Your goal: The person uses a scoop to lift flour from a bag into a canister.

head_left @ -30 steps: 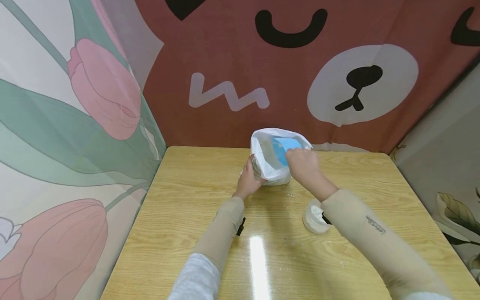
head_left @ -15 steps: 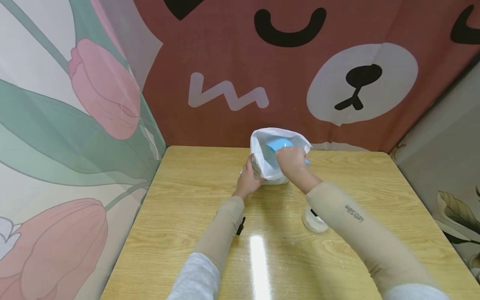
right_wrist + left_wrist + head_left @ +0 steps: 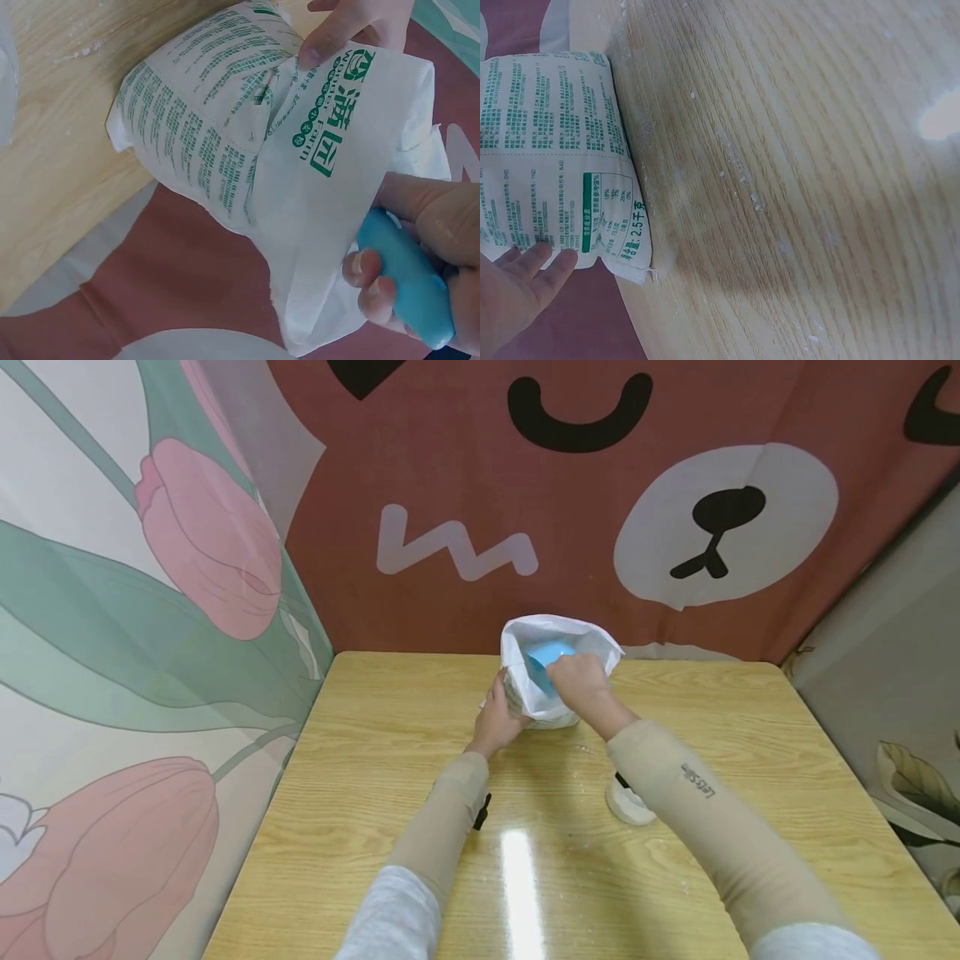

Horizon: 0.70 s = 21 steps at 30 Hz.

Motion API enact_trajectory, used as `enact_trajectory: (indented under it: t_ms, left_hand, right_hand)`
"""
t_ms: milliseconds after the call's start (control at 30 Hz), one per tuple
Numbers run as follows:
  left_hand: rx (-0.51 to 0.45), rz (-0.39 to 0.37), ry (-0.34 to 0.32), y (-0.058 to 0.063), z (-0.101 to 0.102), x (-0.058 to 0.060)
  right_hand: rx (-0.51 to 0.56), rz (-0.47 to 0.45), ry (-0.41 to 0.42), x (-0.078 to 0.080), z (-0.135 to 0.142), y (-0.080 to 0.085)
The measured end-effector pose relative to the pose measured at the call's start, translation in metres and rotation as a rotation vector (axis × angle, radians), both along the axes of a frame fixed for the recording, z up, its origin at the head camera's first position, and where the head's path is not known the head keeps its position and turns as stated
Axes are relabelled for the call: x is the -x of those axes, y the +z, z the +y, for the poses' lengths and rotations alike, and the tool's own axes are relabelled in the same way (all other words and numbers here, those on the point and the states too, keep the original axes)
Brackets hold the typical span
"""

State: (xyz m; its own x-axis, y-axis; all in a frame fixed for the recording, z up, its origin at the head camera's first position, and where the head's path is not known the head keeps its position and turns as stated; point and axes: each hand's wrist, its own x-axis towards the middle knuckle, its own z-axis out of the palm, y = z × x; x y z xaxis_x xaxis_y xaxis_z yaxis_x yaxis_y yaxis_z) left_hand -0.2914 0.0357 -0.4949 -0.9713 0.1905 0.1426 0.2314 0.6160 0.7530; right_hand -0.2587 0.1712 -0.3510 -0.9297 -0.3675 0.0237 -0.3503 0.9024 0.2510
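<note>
A white flour bag point(image 3: 558, 720) with green print stands near the table's back edge, its top folded wide. My left hand point(image 3: 497, 718) holds its left side, thumb against the front of the bag and fingers on the side. In the right wrist view that thumb point(image 3: 315, 56) presses a crease into the bag. My right hand point(image 3: 581, 681) is at the bag's mouth, fingers curled round the blue handle of a scoop point(image 3: 547, 653). The right wrist view shows the handle point(image 3: 409, 277) outside the rim; the scoop's head is hidden by the bag there.
A clear round tub point(image 3: 628, 806) with white contents stands on the wooden table point(image 3: 375, 793), partly under my right forearm. White powder point(image 3: 742, 176) is scattered in front of the bag. A brown curtain point(image 3: 450, 460) hangs right behind the table.
My right hand has moved left with the scoop, which has turned and now sits lower inside the bag. The right forearm covers more of the tub. My left hand has stayed put.
</note>
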Motion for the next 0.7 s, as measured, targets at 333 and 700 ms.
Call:
enact_trajectory:
  t_ms: [333,700]
  left_hand:
    - [-0.02,0.018,-0.006,-0.001,0.0,0.0]
    - [-0.038,-0.028,-0.013,0.001,0.0,-0.001]
  right_hand:
    - [0.174,-0.091,0.019,0.007,0.012,-0.001]
    - [0.337,-0.244,-0.05,0.012,0.023,0.004]
